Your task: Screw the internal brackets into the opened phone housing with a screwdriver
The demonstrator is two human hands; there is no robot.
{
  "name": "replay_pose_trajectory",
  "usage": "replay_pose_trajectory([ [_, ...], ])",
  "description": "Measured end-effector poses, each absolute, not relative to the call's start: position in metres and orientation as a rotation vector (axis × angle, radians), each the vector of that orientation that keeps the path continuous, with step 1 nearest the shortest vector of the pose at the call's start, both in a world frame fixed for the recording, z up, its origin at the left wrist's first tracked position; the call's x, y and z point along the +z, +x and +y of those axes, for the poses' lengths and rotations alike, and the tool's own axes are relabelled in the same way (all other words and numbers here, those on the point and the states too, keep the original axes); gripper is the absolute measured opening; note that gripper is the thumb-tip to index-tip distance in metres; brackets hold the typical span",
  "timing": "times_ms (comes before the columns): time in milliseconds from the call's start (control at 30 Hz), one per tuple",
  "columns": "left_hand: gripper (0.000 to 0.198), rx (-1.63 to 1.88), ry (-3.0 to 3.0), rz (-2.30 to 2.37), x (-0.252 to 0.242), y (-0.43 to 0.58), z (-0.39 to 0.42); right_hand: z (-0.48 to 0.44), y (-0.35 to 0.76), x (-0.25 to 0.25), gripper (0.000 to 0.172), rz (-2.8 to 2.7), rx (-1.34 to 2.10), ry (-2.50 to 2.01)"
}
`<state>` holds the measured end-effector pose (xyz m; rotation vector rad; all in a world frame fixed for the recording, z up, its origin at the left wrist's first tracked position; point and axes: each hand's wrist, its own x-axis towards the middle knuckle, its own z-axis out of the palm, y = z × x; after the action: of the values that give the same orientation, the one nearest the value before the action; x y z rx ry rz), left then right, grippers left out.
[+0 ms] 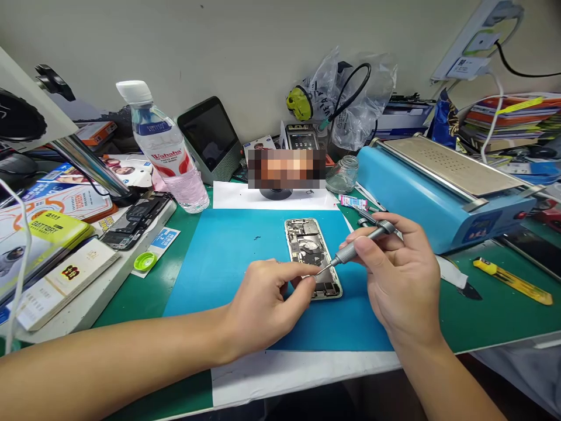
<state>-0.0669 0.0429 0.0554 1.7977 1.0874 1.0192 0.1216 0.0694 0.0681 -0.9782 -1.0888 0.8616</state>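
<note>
An opened phone lies on a blue mat, its inner parts showing. In my right hand is a grey metal screwdriver, held at a slant with its thin shaft pointing down and left over the phone. The thumb and index finger of my left hand come together at the screwdriver's tip, above the phone's lower half. Whatever small thing may be between those two fingers is too small to make out. The other fingers of that hand are curled under.
A water bottle stands at the left, beside boxes and another opened phone. Right of the mat sits a blue machine with a metal plate. A yellow cutter lies at the right; a glass jar stands behind the mat.
</note>
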Motion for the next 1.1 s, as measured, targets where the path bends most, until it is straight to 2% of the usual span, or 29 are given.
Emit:
replay_pose_trajectory([
  [1100,0.027,0.884,1.639,1.103,0.0578,-0.0664,0.0443,0.0659,0.1221,0.0651,0.034,-1.155,0.798,-0.961],
])
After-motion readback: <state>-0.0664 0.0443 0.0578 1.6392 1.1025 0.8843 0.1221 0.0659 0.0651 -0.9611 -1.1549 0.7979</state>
